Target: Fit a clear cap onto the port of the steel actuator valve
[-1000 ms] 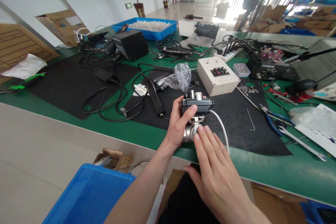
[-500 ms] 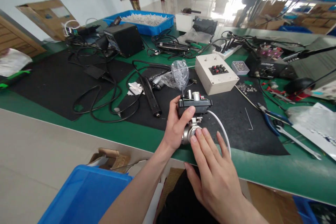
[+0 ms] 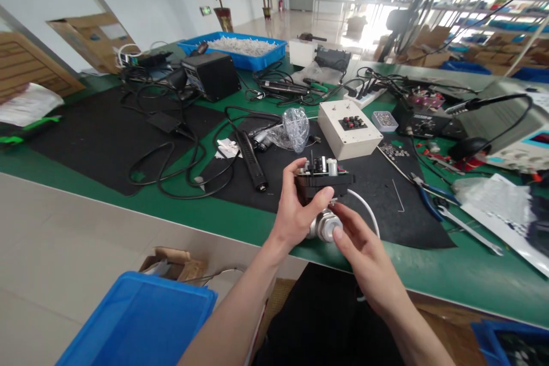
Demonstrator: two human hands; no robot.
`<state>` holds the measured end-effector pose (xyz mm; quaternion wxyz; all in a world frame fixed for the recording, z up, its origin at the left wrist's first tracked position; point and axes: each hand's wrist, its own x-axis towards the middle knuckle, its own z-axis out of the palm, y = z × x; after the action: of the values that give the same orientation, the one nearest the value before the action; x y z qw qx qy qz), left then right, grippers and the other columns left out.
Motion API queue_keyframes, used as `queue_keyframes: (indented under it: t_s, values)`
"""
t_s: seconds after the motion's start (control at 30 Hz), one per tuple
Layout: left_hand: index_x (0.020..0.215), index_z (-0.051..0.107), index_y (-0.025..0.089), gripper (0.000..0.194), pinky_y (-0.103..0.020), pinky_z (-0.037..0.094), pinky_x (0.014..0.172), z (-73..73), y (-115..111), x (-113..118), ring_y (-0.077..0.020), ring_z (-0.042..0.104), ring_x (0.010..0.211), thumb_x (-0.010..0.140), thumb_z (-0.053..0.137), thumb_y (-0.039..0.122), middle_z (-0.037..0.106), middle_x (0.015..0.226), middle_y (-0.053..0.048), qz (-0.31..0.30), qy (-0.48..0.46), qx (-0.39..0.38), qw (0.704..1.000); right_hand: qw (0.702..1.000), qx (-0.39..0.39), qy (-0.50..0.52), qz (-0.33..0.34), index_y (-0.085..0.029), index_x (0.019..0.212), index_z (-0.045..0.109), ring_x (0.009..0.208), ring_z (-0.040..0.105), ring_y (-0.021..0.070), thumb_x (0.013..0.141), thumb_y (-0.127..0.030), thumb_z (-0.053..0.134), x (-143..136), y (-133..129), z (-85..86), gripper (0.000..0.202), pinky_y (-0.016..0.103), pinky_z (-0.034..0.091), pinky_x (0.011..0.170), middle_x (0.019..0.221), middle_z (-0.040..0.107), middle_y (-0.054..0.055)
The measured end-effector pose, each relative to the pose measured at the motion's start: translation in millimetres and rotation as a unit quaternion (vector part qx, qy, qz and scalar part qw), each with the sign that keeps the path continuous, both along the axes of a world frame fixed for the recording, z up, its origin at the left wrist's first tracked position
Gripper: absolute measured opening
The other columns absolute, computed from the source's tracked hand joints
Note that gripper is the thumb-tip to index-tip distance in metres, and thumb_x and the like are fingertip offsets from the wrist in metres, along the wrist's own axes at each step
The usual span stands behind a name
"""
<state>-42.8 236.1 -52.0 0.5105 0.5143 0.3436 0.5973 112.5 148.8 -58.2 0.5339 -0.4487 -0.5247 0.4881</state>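
My left hand [image 3: 295, 213] grips a motorised valve: a black actuator box [image 3: 325, 181] with exposed parts on top, mounted on a silver metal valve body [image 3: 326, 226]. I hold it just above the near edge of the black mat [image 3: 377, 206]. My right hand [image 3: 364, 249] pinches the silver valve body from the right, fingertips on its round end. A white cable [image 3: 364, 206] curves out from the actuator behind my right hand.
A beige switch box [image 3: 349, 127], a crumpled clear bag [image 3: 295, 126] and a black soldering handle [image 3: 251, 159] lie behind the valve. Blue pliers [image 3: 424, 191] and a wrench [image 3: 469, 230] lie right. A blue bin [image 3: 141, 320] stands below the green table edge [image 3: 450, 277].
The valve has been lifted and tilted a little, its silver end now facing me. My right hand has shifted from flat fingers on the valve body to a pinch on it.
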Motion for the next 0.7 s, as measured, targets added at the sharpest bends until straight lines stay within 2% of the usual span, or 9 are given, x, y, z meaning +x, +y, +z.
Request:
queue_keyframes:
  t_s: [0.1, 0.2, 0.3, 0.37, 0.47, 0.57, 0.7]
  values:
    - [0.15, 0.05, 0.028, 0.068, -0.039, 0.055, 0.11, 1.6, 4.0, -11.1, -0.0276, 0.069, 0.125, 0.095, 0.087, 0.044, 0.068, 0.143, -0.009, -0.07, 0.002, 0.026, 0.997, 0.995, -0.046, 0.007, 0.084, -0.022, 0.154, 0.062, 0.143, 0.068, 0.0304, 0.105, -0.042, 0.08, 1.5, 9.8, 6.0, 0.056, 0.049, 0.058, 0.12, 0.156, 0.068, 0.016]
    - [0.155, 0.049, 0.03, 0.072, -0.042, 0.053, 0.117, 6.3, 7.5, -20.6, -0.0299, 0.067, 0.132, 0.095, 0.087, 0.041, 0.067, 0.148, -0.008, -0.154, 0.02, 0.038, 0.987, 0.989, -0.058, -0.025, 0.137, -0.023, 0.152, 0.063, 0.141, 0.069, 0.0313, 0.097, -0.038, 0.088, 7.4, 17.4, 12.2, 0.062, 0.052, 0.057, 0.121, 0.154, 0.069, 0.014]
    - [0.161, 0.049, 0.033, 0.077, -0.046, 0.052, 0.119, 13.3, 8.3, -24.8, -0.0339, 0.066, 0.136, 0.095, 0.087, 0.042, 0.067, 0.149, -0.007, -0.218, 0.053, 0.02, 0.974, 0.986, -0.082, -0.079, 0.125, -0.026, 0.151, 0.063, 0.135, 0.072, 0.0336, 0.089, -0.034, 0.092, 10.1, 21.2, 12.1, 0.069, 0.054, 0.06, 0.115, 0.146, 0.074, 0.012]
    - [0.164, 0.049, 0.034, 0.078, -0.049, 0.052, 0.119, 17.7, 6.7, -25.4, -0.0357, 0.067, 0.135, 0.095, 0.085, 0.046, 0.068, 0.149, -0.007, -0.237, 0.076, 0.007, 0.969, 0.986, -0.087, -0.106, 0.099, -0.026, 0.154, 0.062, 0.13, 0.075, 0.0352, 0.087, -0.034, 0.093, 8.0, 21.6, 10.1, 0.074, 0.056, 0.064, 0.11, 0.142, 0.076, 0.012]
    - [0.168, 0.046, 0.034, 0.082, -0.049, 0.051, 0.119, 20.5, -1.2, -26.3, -0.0359, 0.068, 0.134, 0.097, 0.084, 0.05, 0.067, 0.15, -0.008, -0.211, 0.098, -0.006, 0.973, 0.989, -0.064, -0.105, 0.077, -0.025, 0.155, 0.062, 0.124, 0.077, 0.0351, 0.087, -0.033, 0.092, -0.6, 21.0, 7.6, 0.074, 0.054, 0.066, 0.104, 0.137, 0.078, 0.012]
    - [0.169, 0.045, 0.03, 0.08, -0.048, 0.054, 0.114, 16.4, -17.4, -28.8, -0.0345, 0.07, 0.129, 0.102, 0.076, 0.06, 0.066, 0.151, -0.012, -0.127, 0.109, -0.054, 0.984, 0.993, -0.049, -0.1, 0.039, -0.022, 0.15, 0.065, 0.117, 0.078, 0.0337, 0.086, -0.035, 0.092, -13.3, 20.1, 5.8, 0.071, 0.051, 0.067, 0.1, 0.133, 0.079, 0.012]
    - [0.145, 0.069, 0.023, 0.059, -0.046, 0.048, 0.119, 5.7, -43.6, -30.0, -0.0348, 0.064, 0.138, 0.113, 0.05, 0.068, 0.072, 0.143, -0.012, -0.007, 0.096, -0.116, 0.989, 0.987, -0.058, -0.149, -0.019, -0.021, 0.141, 0.069, 0.116, 0.077, 0.0357, 0.081, -0.041, 0.096, -28.0, 16.7, 2.6, 0.069, 0.053, 0.065, 0.1, 0.129, 0.079, 0.012]
